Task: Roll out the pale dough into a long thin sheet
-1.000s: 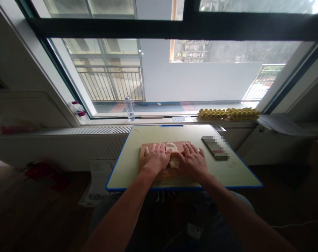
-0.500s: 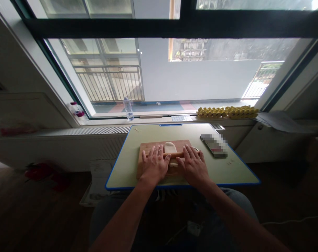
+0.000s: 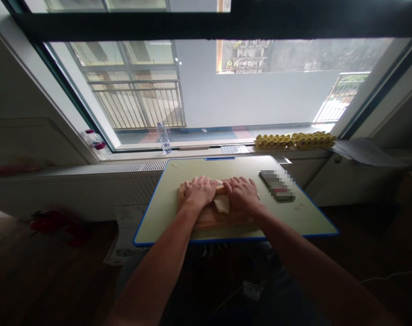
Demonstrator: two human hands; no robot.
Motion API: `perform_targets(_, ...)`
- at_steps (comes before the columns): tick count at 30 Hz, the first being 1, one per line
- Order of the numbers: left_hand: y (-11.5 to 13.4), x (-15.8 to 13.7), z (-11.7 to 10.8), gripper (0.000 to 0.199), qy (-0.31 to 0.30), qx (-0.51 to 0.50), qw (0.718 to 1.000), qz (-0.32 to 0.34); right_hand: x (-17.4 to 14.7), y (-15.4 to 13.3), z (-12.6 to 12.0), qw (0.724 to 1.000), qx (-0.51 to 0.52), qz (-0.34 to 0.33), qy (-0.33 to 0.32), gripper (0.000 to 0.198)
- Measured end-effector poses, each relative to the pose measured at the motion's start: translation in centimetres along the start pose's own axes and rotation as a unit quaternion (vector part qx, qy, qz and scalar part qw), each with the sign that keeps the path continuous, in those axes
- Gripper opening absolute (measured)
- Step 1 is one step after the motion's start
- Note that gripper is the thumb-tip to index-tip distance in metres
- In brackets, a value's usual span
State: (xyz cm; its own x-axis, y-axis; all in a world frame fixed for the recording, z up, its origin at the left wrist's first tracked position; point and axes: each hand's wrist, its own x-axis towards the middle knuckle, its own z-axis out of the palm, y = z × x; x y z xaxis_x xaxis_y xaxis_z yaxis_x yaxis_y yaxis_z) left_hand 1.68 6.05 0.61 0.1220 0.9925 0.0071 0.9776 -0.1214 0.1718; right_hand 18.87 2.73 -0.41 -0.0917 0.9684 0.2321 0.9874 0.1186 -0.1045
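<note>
Dough [image 3: 222, 204] — pale, flat — beneath smooth wooden rolling pin [image 3: 220, 190].

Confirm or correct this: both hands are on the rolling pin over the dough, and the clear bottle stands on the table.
No: the head view shows the clear bottle on the windowsill, not the table. The left hand and right hand are indeed on the rolling pin over the dough.

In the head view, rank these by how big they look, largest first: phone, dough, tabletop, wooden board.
1. Tabletop
2. Wooden board, partly covered by the hands
3. Phone
4. Dough, counting only what shows; part is hidden
</note>
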Motion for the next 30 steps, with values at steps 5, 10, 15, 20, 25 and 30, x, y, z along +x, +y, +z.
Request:
perform_targets(5,-0.4,1.8,-0.6,0.069,-0.032,0.009,0.999,0.014,3.3,0.8,-0.8,0.994,0.034,0.041,-0.098,0.058)
perform_targets(10,-1.2,3.4,-1.5,0.066,-0.002,0.002,1.0,-0.016,6.3,2.0,-1.1,0.989,0.033,0.071,-0.122,0.07)
perform_targets(15,-1.8,5.2,-1.5,0.068,-0.066,-0.01,0.997,-0.035,6.8,2.4,-0.8,0.981,0.018,0.048,-0.189,0.062)
perform_targets(20,-2.1,6.1,-1.8,0.074,-0.131,0.006,0.99,-0.056,6.2,2.2,-1.1,0.977,0.028,0.071,-0.199,0.066)
perform_targets(25,-2.2,5.3,-1.5,0.078,-0.131,0.017,0.99,-0.054,5.3,1.8,-1.2,0.977,0.054,0.104,-0.177,0.071)
perform_targets(30,-2.0,3.7,-1.3,0.079,-0.118,0.023,0.991,-0.053,4.1,1.5,-1.3,0.981,0.045,0.1,-0.161,0.074)
